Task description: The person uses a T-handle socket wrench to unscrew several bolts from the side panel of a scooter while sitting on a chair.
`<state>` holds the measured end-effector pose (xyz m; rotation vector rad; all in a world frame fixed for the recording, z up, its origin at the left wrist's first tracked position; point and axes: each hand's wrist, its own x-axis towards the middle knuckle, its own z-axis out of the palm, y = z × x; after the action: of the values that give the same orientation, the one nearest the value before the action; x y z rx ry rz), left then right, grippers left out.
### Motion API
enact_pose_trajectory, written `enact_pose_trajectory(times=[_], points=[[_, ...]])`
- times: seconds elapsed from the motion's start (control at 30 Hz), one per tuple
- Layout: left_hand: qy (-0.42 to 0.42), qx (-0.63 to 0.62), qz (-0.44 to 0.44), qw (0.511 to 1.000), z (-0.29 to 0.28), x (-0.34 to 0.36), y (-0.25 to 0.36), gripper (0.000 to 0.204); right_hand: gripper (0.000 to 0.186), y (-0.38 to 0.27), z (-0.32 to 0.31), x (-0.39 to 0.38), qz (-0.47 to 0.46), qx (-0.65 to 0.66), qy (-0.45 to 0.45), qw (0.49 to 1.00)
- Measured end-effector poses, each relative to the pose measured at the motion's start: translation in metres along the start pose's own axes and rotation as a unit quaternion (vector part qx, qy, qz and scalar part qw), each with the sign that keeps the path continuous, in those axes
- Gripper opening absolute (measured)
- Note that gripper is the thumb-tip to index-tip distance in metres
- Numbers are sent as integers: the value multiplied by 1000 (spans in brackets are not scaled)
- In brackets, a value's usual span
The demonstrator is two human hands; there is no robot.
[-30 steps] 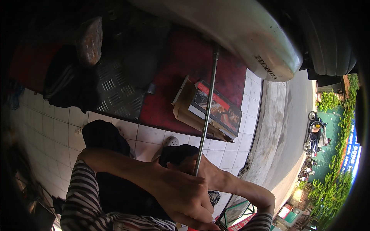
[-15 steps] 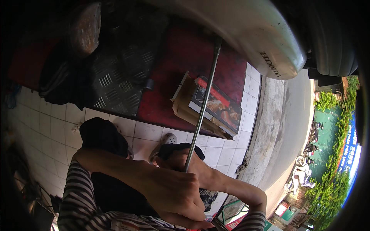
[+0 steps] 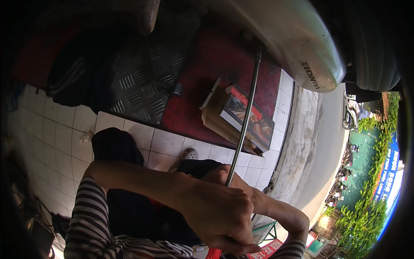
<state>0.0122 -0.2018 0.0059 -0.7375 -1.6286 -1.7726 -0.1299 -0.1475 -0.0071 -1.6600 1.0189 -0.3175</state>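
Note:
A long, thin steel rod tool (image 3: 244,129) rises from my hands. Its thicker far end meets the underside of a pale, scuffed motorbike body panel (image 3: 317,64), where shadow hides the contact. My left hand (image 3: 220,211) crosses in front, closed in a fist around the tool's near end. Just behind it, my right hand (image 3: 224,175) is closed beside the shaft, its fingers mostly hidden by the left. The tool's handle is covered by my hands. Below my left fist shows a small red piece (image 3: 213,252); whether it belongs to the tool I cannot tell.
An opened cardboard box (image 3: 211,110) with a printed dark box (image 3: 248,116) lies on a red platform (image 3: 189,112) beside tread plate (image 3: 140,93). Dark cloth (image 3: 77,82) hangs at left. White floor tiles (image 3: 56,129) surround my feet; a road (image 3: 317,129) runs at right.
Both hands and the tool's near end have shifted right in view, and the rod leans slightly differently. The whole scene has shifted a little as my head moved. Both hands stay closed.

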Motion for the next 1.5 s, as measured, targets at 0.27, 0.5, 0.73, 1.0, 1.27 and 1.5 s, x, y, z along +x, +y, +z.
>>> enact_pose_trajectory(times=[0.27,0.5,0.73,1.0,1.27,1.5], points=[[54,11,56,997,7,-4,-6,44,24,-9,-10,3,13,1,-38,999],[55,3,48,997,-2,-4,6,35,27,-8,-12,4,47,14,-85,995],[64,53,50,995,14,-7,-11,48,21,-6,-9,5,-18,27,-43,999],[137,130,-30,982,25,1,11,40,23,6,22,-10,20,6,86,996],[245,232,-103,936,40,1,19,47,62,-7,76,18,19,94,485,869],[508,286,-279,763,-15,-6,-14,49,19,-3,86,31,23,72,655,752]])
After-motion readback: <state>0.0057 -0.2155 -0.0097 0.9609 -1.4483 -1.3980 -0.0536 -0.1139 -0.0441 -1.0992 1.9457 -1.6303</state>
